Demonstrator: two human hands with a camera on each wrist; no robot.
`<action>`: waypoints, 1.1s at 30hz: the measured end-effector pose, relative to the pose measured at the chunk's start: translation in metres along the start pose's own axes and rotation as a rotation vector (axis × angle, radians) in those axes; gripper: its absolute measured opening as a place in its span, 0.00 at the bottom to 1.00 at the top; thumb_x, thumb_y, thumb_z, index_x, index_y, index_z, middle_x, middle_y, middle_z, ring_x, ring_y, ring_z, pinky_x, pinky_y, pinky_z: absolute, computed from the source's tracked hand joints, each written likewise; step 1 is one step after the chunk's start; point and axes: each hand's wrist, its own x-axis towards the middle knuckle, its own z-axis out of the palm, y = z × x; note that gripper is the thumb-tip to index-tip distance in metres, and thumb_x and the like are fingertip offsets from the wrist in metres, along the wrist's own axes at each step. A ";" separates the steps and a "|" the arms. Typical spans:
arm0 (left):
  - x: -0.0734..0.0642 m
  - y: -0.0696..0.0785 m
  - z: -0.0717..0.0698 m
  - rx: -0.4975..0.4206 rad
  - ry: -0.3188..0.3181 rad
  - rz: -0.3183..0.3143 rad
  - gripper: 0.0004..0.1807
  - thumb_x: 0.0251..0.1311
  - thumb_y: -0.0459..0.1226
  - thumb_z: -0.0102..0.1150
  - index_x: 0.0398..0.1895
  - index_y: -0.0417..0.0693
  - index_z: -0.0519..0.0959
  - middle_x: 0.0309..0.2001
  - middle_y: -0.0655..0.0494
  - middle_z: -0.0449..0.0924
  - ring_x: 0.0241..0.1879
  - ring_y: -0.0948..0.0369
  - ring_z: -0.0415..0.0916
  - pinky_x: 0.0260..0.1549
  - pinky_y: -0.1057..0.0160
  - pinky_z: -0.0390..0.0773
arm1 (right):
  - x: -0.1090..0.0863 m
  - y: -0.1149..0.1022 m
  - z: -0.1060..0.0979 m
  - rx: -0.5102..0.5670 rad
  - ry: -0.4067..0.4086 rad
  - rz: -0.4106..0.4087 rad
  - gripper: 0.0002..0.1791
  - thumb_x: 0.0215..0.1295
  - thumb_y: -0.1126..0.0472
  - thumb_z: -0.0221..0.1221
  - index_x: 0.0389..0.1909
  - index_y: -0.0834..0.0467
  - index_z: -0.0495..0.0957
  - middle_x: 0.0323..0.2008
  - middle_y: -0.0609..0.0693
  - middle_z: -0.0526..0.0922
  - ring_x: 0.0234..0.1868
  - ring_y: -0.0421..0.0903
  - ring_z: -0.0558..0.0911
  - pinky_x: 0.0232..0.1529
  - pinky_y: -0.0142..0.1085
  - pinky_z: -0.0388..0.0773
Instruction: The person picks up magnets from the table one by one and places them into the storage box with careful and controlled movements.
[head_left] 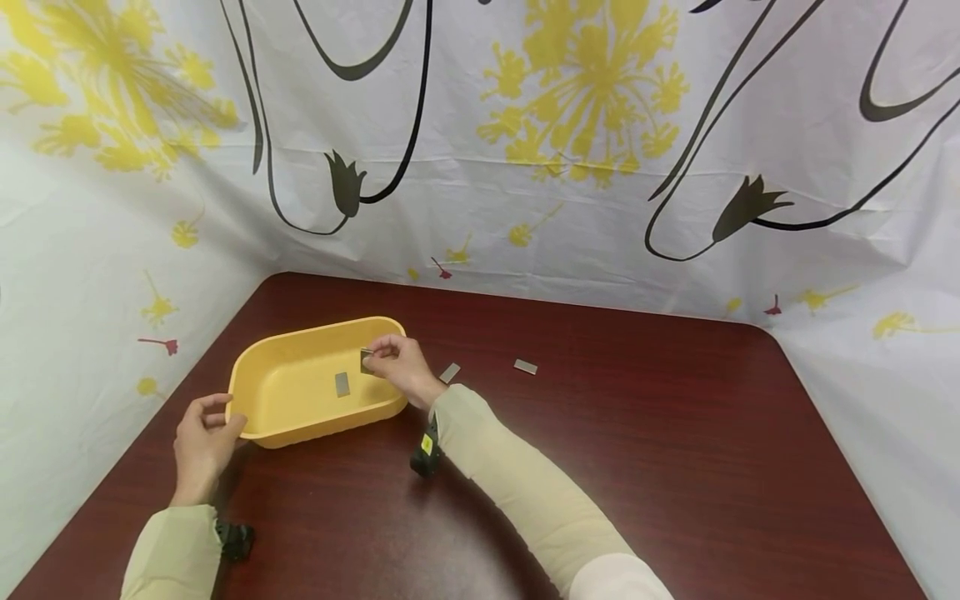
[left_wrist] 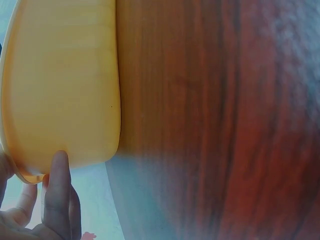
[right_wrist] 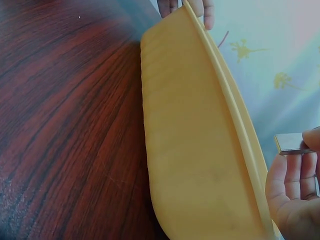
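A yellow plastic basin (head_left: 288, 392) sits at the left of the dark red wooden table. My left hand (head_left: 204, 442) grips its left end, with thumb and fingers on either side of the rim; in the left wrist view its fingers (left_wrist: 59, 195) touch the outer wall. Over the basin's right end, my right hand (head_left: 405, 367) pinches a small flat grey metal block (right_wrist: 290, 143) between thumb and fingers. One similar block (head_left: 342, 384) lies on the basin floor.
Two more flat grey blocks lie on the table right of the basin: one block (head_left: 450, 372) close to the right wrist, another block (head_left: 526, 367) farther right. A patterned white curtain (head_left: 480, 217) hangs behind and at the sides of the table (head_left: 675, 433).
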 end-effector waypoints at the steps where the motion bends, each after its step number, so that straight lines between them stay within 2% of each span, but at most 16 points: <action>1: 0.005 -0.008 0.001 0.001 0.005 0.006 0.20 0.52 0.34 0.51 0.50 0.43 0.67 0.32 0.48 0.72 0.17 0.67 0.74 0.14 0.69 0.76 | 0.003 0.004 0.001 0.003 0.001 -0.005 0.09 0.51 0.75 0.57 0.35 0.71 0.73 0.25 0.48 0.72 0.26 0.39 0.72 0.34 0.33 0.78; 5: 0.025 -0.038 0.007 0.011 0.023 0.024 0.21 0.51 0.38 0.53 0.50 0.46 0.67 0.33 0.49 0.72 0.18 0.65 0.75 0.15 0.69 0.76 | 0.004 0.005 0.003 0.002 0.005 -0.013 0.08 0.51 0.75 0.57 0.34 0.70 0.73 0.24 0.48 0.72 0.25 0.38 0.72 0.32 0.31 0.78; 8: 0.030 -0.046 0.008 0.014 0.019 0.029 0.21 0.51 0.38 0.52 0.51 0.46 0.67 0.35 0.47 0.72 0.19 0.63 0.76 0.17 0.67 0.78 | 0.005 0.006 0.005 -0.009 0.008 -0.009 0.08 0.50 0.75 0.57 0.33 0.70 0.73 0.23 0.47 0.72 0.25 0.38 0.72 0.30 0.29 0.78; 10: 0.027 -0.041 0.007 0.006 0.010 0.034 0.21 0.52 0.38 0.52 0.51 0.45 0.67 0.35 0.47 0.72 0.19 0.63 0.76 0.16 0.68 0.77 | 0.006 0.005 0.005 -0.025 0.008 -0.007 0.07 0.50 0.74 0.57 0.33 0.69 0.73 0.23 0.47 0.71 0.25 0.38 0.72 0.30 0.29 0.77; 14: 0.011 -0.016 0.003 -0.009 0.007 0.024 0.20 0.51 0.35 0.52 0.50 0.43 0.67 0.33 0.48 0.71 0.18 0.66 0.75 0.12 0.69 0.76 | 0.008 0.004 0.005 -0.037 0.011 -0.005 0.07 0.50 0.74 0.57 0.32 0.68 0.73 0.22 0.47 0.71 0.25 0.38 0.72 0.30 0.29 0.77; 16: 0.002 -0.002 0.000 -0.012 0.000 0.016 0.20 0.51 0.33 0.51 0.51 0.41 0.66 0.33 0.47 0.71 0.17 0.67 0.74 0.13 0.68 0.76 | 0.009 0.004 0.006 -0.034 0.013 0.001 0.07 0.50 0.75 0.57 0.33 0.68 0.73 0.22 0.47 0.71 0.25 0.38 0.72 0.31 0.29 0.78; 19: -0.007 0.012 -0.003 0.001 -0.011 0.006 0.21 0.53 0.32 0.50 0.52 0.39 0.66 0.33 0.45 0.72 0.16 0.68 0.73 0.17 0.68 0.78 | 0.011 0.005 0.006 -0.035 0.018 0.014 0.08 0.50 0.74 0.58 0.33 0.68 0.73 0.22 0.47 0.71 0.24 0.38 0.73 0.30 0.30 0.78; 24: -0.011 0.017 -0.003 0.002 -0.015 -0.013 0.21 0.53 0.32 0.50 0.52 0.39 0.65 0.35 0.43 0.72 0.16 0.68 0.73 0.18 0.68 0.78 | 0.014 0.006 0.008 -0.028 0.042 0.042 0.08 0.50 0.73 0.59 0.33 0.68 0.74 0.23 0.48 0.72 0.24 0.39 0.73 0.30 0.30 0.79; 33: -0.010 0.016 -0.003 0.001 -0.012 -0.014 0.21 0.53 0.32 0.50 0.52 0.40 0.65 0.35 0.43 0.72 0.16 0.68 0.73 0.17 0.68 0.77 | 0.019 0.007 0.008 -0.019 0.062 0.074 0.07 0.51 0.73 0.58 0.33 0.67 0.73 0.25 0.50 0.72 0.27 0.42 0.74 0.29 0.32 0.79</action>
